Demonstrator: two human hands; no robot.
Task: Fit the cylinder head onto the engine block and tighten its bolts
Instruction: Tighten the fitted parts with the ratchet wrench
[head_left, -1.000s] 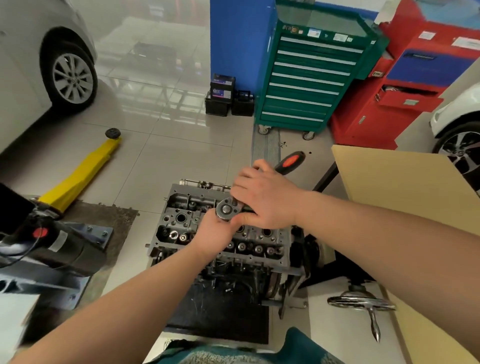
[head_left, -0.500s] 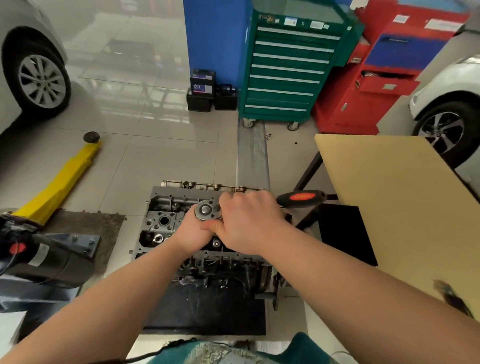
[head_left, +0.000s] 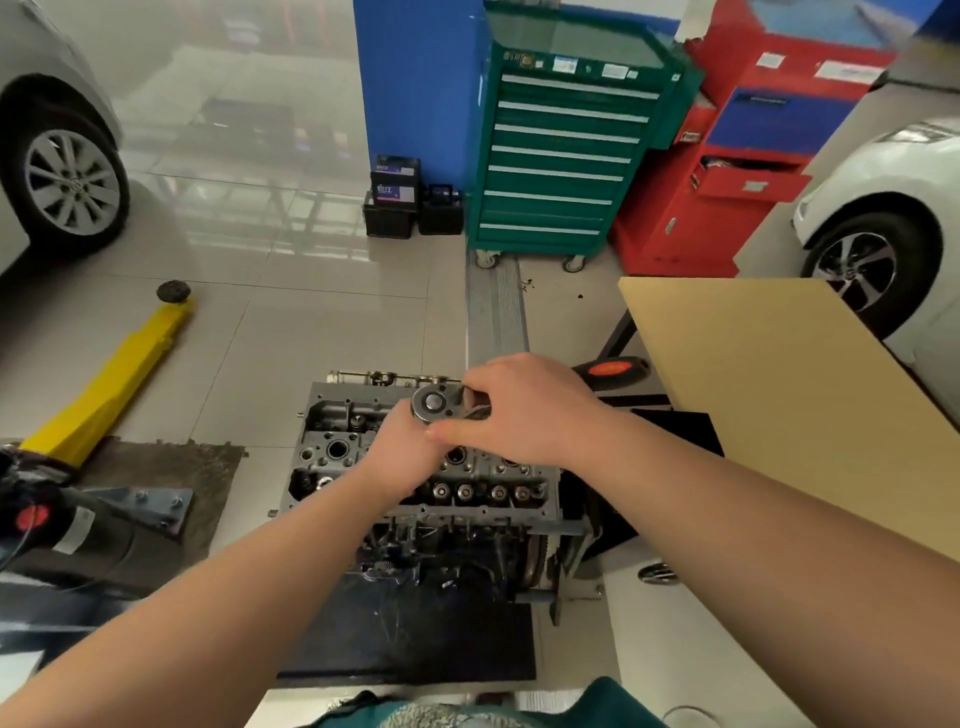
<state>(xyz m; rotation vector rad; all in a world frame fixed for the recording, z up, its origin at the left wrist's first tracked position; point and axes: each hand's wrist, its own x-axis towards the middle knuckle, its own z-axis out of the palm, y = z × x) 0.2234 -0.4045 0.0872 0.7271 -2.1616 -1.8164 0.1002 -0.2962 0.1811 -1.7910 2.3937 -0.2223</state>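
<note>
Since a second ago your chrome ratchet wrench with the black-and-red grip (head_left: 524, 392) has swung round: the handle pointed up and away, now it lies out to the right, nearly level. So you're mid-stroke on a bolt.

Your right hand (head_left: 524, 410) is curled round the shank right next to the round ratchet head. Your left hand (head_left: 410, 447) sits under that head, but I can't tell how its fingers lie, since the wrench covers them.

Tip: slide the right hand out toward the grip for more leverage, keep the left pressing straight down so the socket stays square on the bolt, and go round the bolts in even passes.

Both hands are over the far middle of the grey metal cylinder head (head_left: 332, 452), which sits on the dark engine block (head_left: 447, 551) on the floor, just in front of you.
</note>
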